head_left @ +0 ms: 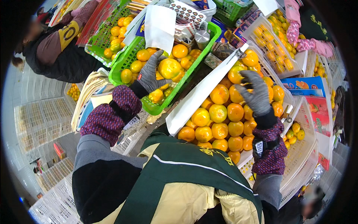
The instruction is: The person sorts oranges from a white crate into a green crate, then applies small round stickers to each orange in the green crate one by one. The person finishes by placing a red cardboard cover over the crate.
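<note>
My left hand [150,76], in a grey glove, reaches into a long green basket [146,109] of orange fruit and is closed round a large yellow-orange fruit [169,68]. My right hand [254,93], also gloved, hovers over or touches neatly stacked orange fruit [228,117] in a pale plastic crate [282,86], its curled fingers apart near the upper fruit. A white strip [201,93] lies along that crate's left side. A white sheet [158,28] and a metal cylinder [201,37] sit at the green basket's far end.
Another green basket [92,46] of fruit is behind on the left, beside stacked papers [89,97]. More crates [266,41] and printed cardboard [317,115] line the right. Co-workers show at upper left [56,56], upper right [313,26] and lower right. White crates [41,123] are stacked at left.
</note>
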`<move>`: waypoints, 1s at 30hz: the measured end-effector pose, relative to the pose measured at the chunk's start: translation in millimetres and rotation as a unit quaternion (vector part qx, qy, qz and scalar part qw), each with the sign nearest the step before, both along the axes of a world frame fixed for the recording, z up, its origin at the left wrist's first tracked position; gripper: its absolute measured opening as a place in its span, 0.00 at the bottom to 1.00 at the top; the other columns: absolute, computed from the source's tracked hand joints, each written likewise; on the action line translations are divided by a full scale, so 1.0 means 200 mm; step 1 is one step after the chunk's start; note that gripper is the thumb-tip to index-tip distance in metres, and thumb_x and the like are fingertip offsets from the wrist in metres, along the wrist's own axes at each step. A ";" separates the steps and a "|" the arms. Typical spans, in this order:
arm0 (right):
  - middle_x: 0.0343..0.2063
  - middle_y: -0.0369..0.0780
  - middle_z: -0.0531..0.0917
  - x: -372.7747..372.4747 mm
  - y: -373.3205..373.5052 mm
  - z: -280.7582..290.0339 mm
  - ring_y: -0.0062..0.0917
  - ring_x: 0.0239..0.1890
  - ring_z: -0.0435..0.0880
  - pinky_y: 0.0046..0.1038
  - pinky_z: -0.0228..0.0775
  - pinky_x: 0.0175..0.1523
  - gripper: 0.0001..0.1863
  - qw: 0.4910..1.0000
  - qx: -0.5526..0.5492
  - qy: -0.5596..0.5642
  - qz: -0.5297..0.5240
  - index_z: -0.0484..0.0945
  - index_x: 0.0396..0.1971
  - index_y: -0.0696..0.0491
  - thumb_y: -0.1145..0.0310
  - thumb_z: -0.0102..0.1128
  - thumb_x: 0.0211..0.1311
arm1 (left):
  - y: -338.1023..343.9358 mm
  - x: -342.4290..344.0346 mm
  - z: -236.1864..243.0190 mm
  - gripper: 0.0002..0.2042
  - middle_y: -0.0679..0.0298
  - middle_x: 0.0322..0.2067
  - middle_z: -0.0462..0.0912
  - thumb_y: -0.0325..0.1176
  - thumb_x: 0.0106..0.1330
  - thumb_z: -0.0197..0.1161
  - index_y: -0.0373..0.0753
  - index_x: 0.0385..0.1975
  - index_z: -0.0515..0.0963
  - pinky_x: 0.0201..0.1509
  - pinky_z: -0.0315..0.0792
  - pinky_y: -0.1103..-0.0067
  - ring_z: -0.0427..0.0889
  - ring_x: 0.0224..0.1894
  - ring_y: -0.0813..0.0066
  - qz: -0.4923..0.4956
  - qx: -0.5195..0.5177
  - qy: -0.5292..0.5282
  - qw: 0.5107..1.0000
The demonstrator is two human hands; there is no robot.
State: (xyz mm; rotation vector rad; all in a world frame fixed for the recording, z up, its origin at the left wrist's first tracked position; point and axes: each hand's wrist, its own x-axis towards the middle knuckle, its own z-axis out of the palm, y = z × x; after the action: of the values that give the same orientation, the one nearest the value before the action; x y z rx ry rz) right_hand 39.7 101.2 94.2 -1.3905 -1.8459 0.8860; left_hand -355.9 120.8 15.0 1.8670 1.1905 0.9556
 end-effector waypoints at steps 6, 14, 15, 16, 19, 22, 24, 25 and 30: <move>0.52 0.52 0.75 -0.38 -0.11 0.05 0.47 0.53 0.75 0.42 0.67 0.62 0.45 0.990 0.069 0.034 0.121 0.68 0.61 0.57 0.56 0.79 0.42 | -0.11 0.49 0.24 0.50 0.54 0.58 0.72 0.32 0.48 0.82 0.43 0.70 0.54 0.64 0.69 0.64 0.75 0.60 0.60 -0.118 0.152 0.020 0.981; 0.54 0.53 0.77 0.27 -0.02 -0.04 0.46 0.57 0.77 0.40 0.69 0.63 0.44 0.991 0.016 -0.066 -0.112 0.69 0.60 0.56 0.55 0.78 0.42 | -0.07 0.26 0.04 0.27 0.44 0.56 0.73 0.34 0.61 0.69 0.36 0.59 0.70 0.61 0.69 0.61 0.73 0.56 0.46 -0.118 0.059 0.327 0.936; 0.55 0.53 0.77 0.36 0.03 -0.06 0.46 0.58 0.77 0.39 0.69 0.63 0.44 0.983 -0.028 -0.089 -0.155 0.69 0.61 0.56 0.54 0.78 0.42 | -0.07 0.19 -0.02 0.22 0.44 0.55 0.73 0.36 0.64 0.65 0.36 0.56 0.72 0.61 0.69 0.59 0.73 0.55 0.43 -0.132 -0.006 0.418 0.899; 0.55 0.53 0.77 0.43 0.08 -0.09 0.45 0.59 0.76 0.39 0.68 0.64 0.45 0.977 -0.020 -0.126 -0.168 0.69 0.61 0.56 0.54 0.78 0.43 | -0.06 0.13 -0.09 0.20 0.45 0.55 0.74 0.37 0.66 0.63 0.36 0.55 0.73 0.61 0.69 0.59 0.73 0.55 0.43 -0.164 -0.053 0.428 0.887; 0.58 0.54 0.75 0.54 0.18 -0.18 0.46 0.62 0.73 0.38 0.65 0.68 0.45 0.948 0.006 -0.262 -0.180 0.70 0.63 0.56 0.54 0.78 0.44 | -0.01 -0.01 -0.23 0.17 0.47 0.55 0.75 0.39 0.69 0.57 0.36 0.52 0.76 0.61 0.68 0.59 0.73 0.56 0.42 -0.268 -0.112 0.459 0.840; 0.61 0.53 0.73 0.57 0.22 -0.24 0.47 0.64 0.70 0.38 0.63 0.69 0.44 0.932 -0.025 -0.318 -0.172 0.70 0.63 0.56 0.54 0.77 0.45 | 0.02 -0.10 -0.26 0.21 0.46 0.58 0.73 0.39 0.65 0.61 0.38 0.57 0.74 0.63 0.67 0.59 0.71 0.59 0.42 -0.296 -0.112 0.384 0.868; 0.60 0.53 0.73 0.57 0.22 -0.26 0.46 0.64 0.71 0.39 0.63 0.69 0.43 0.936 -0.020 -0.305 -0.175 0.71 0.63 0.55 0.55 0.77 0.45 | 0.01 -0.11 -0.26 0.28 0.43 0.60 0.70 0.40 0.61 0.65 0.41 0.61 0.71 0.65 0.67 0.60 0.70 0.60 0.40 -0.234 -0.135 0.492 0.827; 0.60 0.53 0.74 0.57 0.22 -0.26 0.46 0.64 0.71 0.39 0.63 0.69 0.43 0.940 -0.011 -0.294 -0.172 0.71 0.62 0.55 0.55 0.77 0.46 | 0.00 -0.11 -0.25 0.31 0.42 0.61 0.69 0.40 0.59 0.67 0.43 0.64 0.69 0.66 0.66 0.61 0.70 0.61 0.39 -0.212 -0.144 0.552 0.793; 0.56 0.52 0.77 0.55 0.23 -0.22 0.45 0.60 0.75 0.39 0.66 0.66 0.40 0.926 -0.031 -0.344 -0.155 0.72 0.62 0.54 0.56 0.75 0.48 | 0.05 -0.01 -0.30 0.39 0.39 0.60 0.66 0.41 0.50 0.75 0.54 0.66 0.67 0.60 0.73 0.62 0.76 0.55 0.41 -0.224 -0.180 0.586 0.757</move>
State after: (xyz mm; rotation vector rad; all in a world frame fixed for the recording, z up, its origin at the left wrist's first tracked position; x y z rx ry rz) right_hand 149.4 146.5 50.5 -2.1536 -1.9910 0.2998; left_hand -358.0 130.1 -44.5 2.2306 1.2847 -0.8525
